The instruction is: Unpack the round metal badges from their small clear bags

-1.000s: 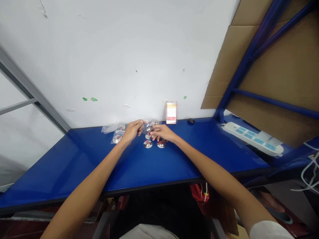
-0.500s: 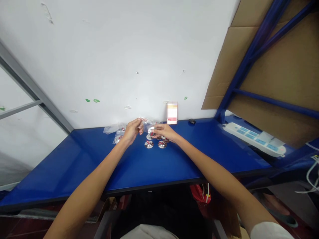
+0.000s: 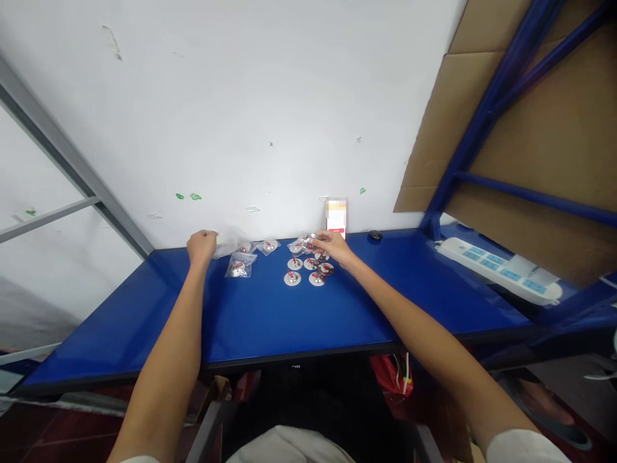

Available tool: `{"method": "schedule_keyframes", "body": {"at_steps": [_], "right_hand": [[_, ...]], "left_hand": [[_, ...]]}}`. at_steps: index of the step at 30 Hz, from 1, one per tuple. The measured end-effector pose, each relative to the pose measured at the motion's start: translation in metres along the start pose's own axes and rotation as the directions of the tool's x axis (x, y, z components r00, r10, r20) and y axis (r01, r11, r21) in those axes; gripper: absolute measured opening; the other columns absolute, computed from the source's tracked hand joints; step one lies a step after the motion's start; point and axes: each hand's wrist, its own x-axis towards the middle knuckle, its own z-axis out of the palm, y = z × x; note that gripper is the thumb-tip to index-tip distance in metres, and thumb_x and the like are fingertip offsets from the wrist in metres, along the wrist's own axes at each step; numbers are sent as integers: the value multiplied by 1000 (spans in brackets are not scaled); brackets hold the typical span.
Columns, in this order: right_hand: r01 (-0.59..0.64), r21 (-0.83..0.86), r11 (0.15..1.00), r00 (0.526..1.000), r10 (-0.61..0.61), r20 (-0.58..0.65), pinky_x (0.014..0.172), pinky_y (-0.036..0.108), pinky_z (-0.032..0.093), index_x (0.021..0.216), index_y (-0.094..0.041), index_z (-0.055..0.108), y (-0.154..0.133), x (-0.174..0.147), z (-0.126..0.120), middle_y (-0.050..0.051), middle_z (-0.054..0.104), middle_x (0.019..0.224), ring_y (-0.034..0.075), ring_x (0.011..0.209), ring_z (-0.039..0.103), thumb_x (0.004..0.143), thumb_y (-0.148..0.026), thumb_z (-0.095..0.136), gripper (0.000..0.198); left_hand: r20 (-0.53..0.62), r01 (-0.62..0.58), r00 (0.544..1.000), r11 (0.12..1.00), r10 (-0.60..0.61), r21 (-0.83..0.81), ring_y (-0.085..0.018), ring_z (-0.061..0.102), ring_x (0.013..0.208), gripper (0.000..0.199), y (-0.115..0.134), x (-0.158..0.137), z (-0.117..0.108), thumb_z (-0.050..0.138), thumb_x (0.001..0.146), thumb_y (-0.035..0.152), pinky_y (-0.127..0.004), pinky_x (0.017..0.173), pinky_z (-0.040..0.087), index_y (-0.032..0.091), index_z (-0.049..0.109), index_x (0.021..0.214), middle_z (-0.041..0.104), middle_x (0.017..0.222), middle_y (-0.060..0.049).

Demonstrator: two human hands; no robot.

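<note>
My left hand (image 3: 201,246) is closed at the back left of the blue table, its fingers curled at the edge of a clear plastic bag (image 3: 226,244). Beside it lie small clear bags with round shiny discs inside, one bagged disc (image 3: 238,269) in front and another bagged disc (image 3: 268,246) farther right. My right hand (image 3: 332,247) pinches a shiny round metal disc (image 3: 311,240) between thumb and fingers. Below it, several loose silver-white discs with red parts lie together, such as a front disc (image 3: 292,278) and another disc (image 3: 317,278).
An upright phone (image 3: 336,217) leans against the white wall behind my right hand. A small black object (image 3: 375,236) sits to its right. A white power strip (image 3: 499,270) lies at the right, by the blue metal frame (image 3: 448,167). The table's front edge (image 3: 308,354) runs before me.
My left hand has moved left from the middle, away from my right hand, to the clear bags. A bagged disc now shows between the hands. My right hand has shifted slightly right, still pinching a disc.
</note>
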Motion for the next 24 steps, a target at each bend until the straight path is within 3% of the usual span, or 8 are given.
{"method": "schedule_keyframes", "body": {"at_steps": [2, 5, 8, 12, 16, 18, 24], "right_hand": [[3, -10, 1000, 1000, -3, -2, 67, 28, 67, 97, -16, 79, 0, -1, 0, 7, 81, 96, 21, 75, 79, 78, -38, 91, 32], [6, -8, 1000, 1000, -6, -3, 68, 31, 67, 97, -16, 78, 0, -1, 1, 8, 81, 97, 22, 77, 78, 77, -36, 91, 30], [-5, -11, 1000, 1000, 5, -17, 67, 32, 67, 97, -17, 76, 2, 0, 1, 8, 80, 97, 22, 76, 78, 78, -34, 90, 29], [-14, -3, 1000, 998, 14, -58, 62, 30, 65, 104, -17, 72, 4, 1, 1, 8, 80, 99, 20, 71, 77, 77, -29, 91, 35], [-2, -8, 1000, 998, 2, -61, 61, 29, 63, 107, -17, 70, 6, 2, 2, 9, 79, 101, 19, 70, 76, 78, -31, 90, 37], [9, -18, 1000, 999, -10, -51, 61, 28, 63, 107, -17, 69, 7, 2, 2, 9, 79, 101, 19, 70, 76, 80, -33, 88, 37], [50, -46, 998, 995, -53, -85, 59, 28, 62, 109, -17, 68, 9, 3, 1, 7, 78, 99, 17, 67, 75, 82, -34, 85, 37]], "left_hand": [[23, 46, 998, 941, -57, 335, -46, 67, 106, 44, -13, 1, -8, 66, 77, 40, -52, 86, 53, 7, 73, 105, 73, 103, -29], [-99, -14, 992, 860, 75, 510, -52, 60, 123, 70, -14, -6, -14, 64, 83, 48, -58, 94, 50, -2, 63, 131, 64, 130, -39], [-88, -96, 983, 853, 163, 513, -49, 62, 117, 64, -2, -12, -13, 54, 91, 55, -57, 92, 51, 5, 69, 128, 69, 124, -33], [64, -158, 987, 845, 146, 512, -45, 67, 104, 55, 4, -9, -6, 51, 93, 61, -52, 86, 52, 16, 80, 108, 76, 106, -25], [311, -320, 933, 817, 183, 479, -40, 69, 107, 57, -5, -3, 3, 56, 89, 70, -44, 88, 52, 20, 80, 102, 79, 108, -20], [380, -346, 910, 811, 167, 472, -40, 70, 107, 62, -10, 0, 7, 61, 84, 76, -42, 87, 52, 20, 78, 102, 79, 109, -20], [334, -283, 938, 764, 94, 580, -43, 69, 110, 56, -30, 9, 4, 68, 81, 66, -42, 83, 52, 16, 76, 103, 76, 115, -25]]}}
